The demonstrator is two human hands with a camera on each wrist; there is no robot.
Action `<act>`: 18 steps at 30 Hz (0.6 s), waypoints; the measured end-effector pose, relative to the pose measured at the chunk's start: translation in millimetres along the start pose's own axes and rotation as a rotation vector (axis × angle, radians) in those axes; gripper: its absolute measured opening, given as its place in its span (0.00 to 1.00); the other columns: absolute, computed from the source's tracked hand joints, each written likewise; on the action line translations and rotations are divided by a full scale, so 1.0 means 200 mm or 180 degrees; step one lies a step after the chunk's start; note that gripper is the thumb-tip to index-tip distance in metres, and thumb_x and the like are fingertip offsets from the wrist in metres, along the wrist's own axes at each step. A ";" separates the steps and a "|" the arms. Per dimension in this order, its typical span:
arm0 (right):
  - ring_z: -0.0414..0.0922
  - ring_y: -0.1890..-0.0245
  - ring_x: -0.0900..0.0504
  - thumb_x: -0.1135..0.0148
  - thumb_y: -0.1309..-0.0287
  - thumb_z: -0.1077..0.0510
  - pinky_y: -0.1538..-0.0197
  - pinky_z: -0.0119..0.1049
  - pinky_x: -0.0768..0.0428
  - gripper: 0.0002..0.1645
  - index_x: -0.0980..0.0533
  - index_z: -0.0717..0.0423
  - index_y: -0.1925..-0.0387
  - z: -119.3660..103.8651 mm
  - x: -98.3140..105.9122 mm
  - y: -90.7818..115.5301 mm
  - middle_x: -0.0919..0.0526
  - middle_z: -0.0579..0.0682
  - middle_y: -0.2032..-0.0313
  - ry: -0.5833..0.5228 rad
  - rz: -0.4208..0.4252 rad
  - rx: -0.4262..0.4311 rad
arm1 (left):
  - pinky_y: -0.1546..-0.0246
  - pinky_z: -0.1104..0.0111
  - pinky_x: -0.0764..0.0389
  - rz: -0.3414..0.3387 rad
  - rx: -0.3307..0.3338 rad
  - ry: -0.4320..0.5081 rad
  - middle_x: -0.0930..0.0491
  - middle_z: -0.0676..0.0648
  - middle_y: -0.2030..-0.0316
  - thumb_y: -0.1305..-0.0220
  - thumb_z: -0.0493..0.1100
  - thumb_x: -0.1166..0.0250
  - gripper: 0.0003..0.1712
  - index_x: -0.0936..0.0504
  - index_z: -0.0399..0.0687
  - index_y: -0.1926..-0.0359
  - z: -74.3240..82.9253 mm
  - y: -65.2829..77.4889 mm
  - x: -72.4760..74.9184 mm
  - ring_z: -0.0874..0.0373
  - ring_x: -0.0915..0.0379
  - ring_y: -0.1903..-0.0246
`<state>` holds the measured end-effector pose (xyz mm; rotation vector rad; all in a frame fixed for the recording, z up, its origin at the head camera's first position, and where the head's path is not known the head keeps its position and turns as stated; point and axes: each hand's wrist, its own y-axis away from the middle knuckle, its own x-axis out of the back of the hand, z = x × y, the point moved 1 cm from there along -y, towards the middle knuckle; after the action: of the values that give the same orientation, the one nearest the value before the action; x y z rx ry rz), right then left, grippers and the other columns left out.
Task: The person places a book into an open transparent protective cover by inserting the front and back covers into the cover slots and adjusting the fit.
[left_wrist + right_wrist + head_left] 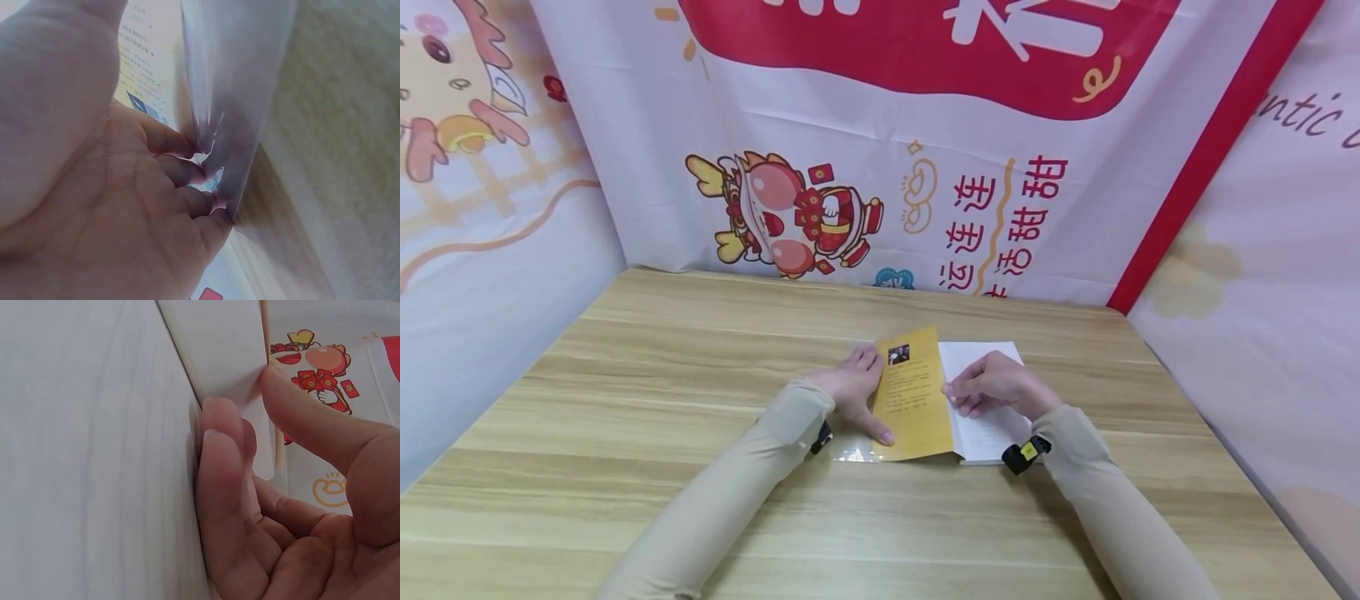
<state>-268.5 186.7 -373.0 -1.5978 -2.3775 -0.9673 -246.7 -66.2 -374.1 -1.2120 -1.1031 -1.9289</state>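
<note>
A book lies open on the wooden table, its white page (988,354) on the right. To the left stands its yellow cover flap (917,425), slightly raised, printed with a small photo and text. Clear plastic film (856,450) sticks out past the flap's left side. My left hand (853,390) rests there with spread fingers, the thumb on the yellow flap. In the left wrist view its fingertips touch the film (240,81). My right hand (1000,385) pinches the flap's right edge. In the right wrist view, its curled fingers (222,462) lie against the page.
The wood-grain table (662,483) extends around the book on all sides. A white and red printed cloth (865,108) hangs along its back edge, with more printed cloth at the left and right. A dark band (1026,454) is on the right wrist.
</note>
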 end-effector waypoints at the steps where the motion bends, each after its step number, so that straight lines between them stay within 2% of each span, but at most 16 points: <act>1: 0.47 0.72 0.17 0.25 0.58 0.50 0.64 0.40 0.18 0.23 0.18 0.61 0.63 0.00 0.00 0.00 0.17 0.58 0.68 -0.0002 0.0002 -0.0005 | 0.33 0.58 0.63 -0.0005 0.0004 -0.0004 0.71 0.38 0.28 0.69 0.82 0.37 0.81 0.63 0.39 0.26 0.00 0.00 0.00 0.46 0.75 0.29; 18: 0.46 0.74 0.18 0.25 0.58 0.51 0.66 0.39 0.18 0.22 0.18 0.60 0.63 0.00 -0.01 -0.01 0.17 0.57 0.70 0.0025 0.0060 0.0022 | 0.33 0.58 0.62 -0.0025 0.0050 -0.0002 0.70 0.39 0.28 0.69 0.82 0.37 0.81 0.63 0.39 0.26 0.00 -0.01 0.01 0.46 0.73 0.29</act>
<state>-269.8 185.6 -375.4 -1.6077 -2.3537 -0.9591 -248.1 -65.1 -373.4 -1.2016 -1.1229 -1.9223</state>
